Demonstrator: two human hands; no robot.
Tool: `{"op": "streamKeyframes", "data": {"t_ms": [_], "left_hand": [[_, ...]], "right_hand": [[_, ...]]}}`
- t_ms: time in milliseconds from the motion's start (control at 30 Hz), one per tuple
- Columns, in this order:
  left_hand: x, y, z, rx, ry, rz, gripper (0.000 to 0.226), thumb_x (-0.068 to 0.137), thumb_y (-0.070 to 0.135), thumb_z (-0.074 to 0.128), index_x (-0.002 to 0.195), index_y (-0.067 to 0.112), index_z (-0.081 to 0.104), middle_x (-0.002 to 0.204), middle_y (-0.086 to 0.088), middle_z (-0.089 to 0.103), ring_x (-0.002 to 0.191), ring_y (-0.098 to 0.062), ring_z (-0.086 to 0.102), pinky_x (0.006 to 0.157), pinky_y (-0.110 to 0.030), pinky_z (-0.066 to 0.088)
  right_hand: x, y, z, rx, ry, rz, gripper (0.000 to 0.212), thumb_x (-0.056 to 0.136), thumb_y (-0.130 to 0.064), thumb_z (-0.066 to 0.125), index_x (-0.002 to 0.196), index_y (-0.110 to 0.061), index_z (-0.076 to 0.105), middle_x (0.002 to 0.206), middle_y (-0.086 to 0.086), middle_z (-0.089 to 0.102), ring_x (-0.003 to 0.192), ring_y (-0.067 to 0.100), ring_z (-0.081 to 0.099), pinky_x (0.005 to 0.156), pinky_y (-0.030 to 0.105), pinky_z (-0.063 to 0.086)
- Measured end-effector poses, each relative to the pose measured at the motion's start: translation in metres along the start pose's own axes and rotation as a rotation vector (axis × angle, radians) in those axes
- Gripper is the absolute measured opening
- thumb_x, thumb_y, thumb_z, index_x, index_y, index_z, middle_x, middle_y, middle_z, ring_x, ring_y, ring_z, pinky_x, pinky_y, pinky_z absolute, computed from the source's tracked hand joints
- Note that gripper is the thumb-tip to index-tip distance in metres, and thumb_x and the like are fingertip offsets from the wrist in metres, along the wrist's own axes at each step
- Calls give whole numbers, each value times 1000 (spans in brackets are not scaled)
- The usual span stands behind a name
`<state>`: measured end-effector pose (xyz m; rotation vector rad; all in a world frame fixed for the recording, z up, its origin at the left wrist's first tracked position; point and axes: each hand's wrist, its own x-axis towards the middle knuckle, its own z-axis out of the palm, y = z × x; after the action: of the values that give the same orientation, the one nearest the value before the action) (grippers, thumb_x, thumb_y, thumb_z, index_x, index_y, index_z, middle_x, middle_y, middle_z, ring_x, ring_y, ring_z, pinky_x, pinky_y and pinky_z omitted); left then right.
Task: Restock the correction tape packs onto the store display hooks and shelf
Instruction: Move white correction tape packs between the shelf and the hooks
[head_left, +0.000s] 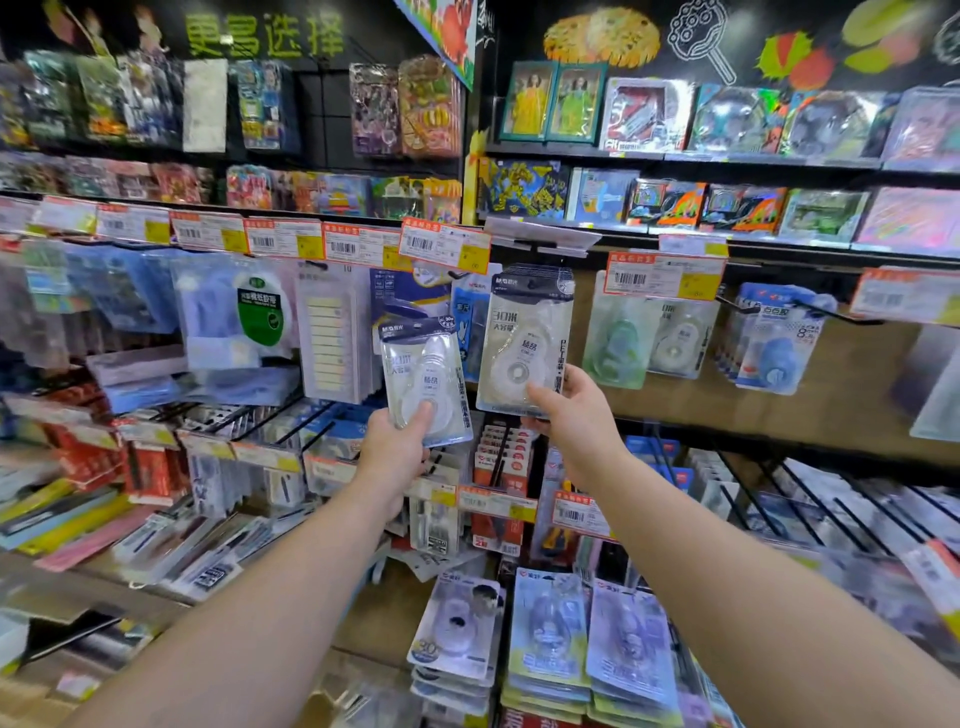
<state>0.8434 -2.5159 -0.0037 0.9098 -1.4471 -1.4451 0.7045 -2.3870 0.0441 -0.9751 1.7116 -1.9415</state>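
My left hand (397, 447) grips the bottom of one clear correction tape pack (422, 374), held upright in front of the display. My right hand (563, 415) holds the lower edge of a bunch of the same packs (524, 338) whose tops reach a display hook (535, 283) under a flipped-up price tag holder (543, 236). More correction tape packs hang to the right (649, 338). Piles of packs (550, 634) lie on the low shelf between my forearms.
Price tags (441, 247) run along the rail above the hooks. Bare black hooks (831, 314) jut out at the right. Pens and stationery (145, 467) crowd the lower left pegs. Toy boxes (727, 119) fill the upper shelves.
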Motion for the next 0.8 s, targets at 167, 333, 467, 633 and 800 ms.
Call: {"op": "streamKeyframes", "data": {"t_ms": [167,333,467,633,800], "left_hand": [[0,0,0,0,-11,0,36,96,42,57,120,17,50,109,-1,61,80,-17,57,67,-31,48],[1,-3,1,30,-15,-14,38,96,43,57,121,16,48,109,-1,57,80,-16,57,64,-28,48],[1,-6,1,36,-4,-17,34,96,42,57,118,16,48,103,1,58,77,-16,56,66,-29,50],[2,-7,1,56,5,-12,35,97,41,56,121,16,51,104,0,61,73,-15,56,63,-29,50],[2,-7,0,57,12,1,35,97,40,57,122,16,51,103,-1,61,73,-15,55,63,-29,48]], "right_hand": [[11,6,-3,-73,23,28,40,97,-20,60,135,-16,51,122,0,66,104,16,67,95,43,55],[22,10,-5,-169,38,81,41,100,-31,54,137,-15,48,122,-1,62,101,16,65,95,39,55],[31,16,0,-213,22,144,65,97,-45,53,150,-14,34,140,1,53,105,17,65,97,41,54],[41,19,3,-178,7,170,66,97,-47,52,152,-16,31,145,3,50,101,15,66,99,41,52],[48,20,2,-155,16,187,65,98,-44,52,152,-16,30,145,3,50,101,13,66,95,36,54]]}}
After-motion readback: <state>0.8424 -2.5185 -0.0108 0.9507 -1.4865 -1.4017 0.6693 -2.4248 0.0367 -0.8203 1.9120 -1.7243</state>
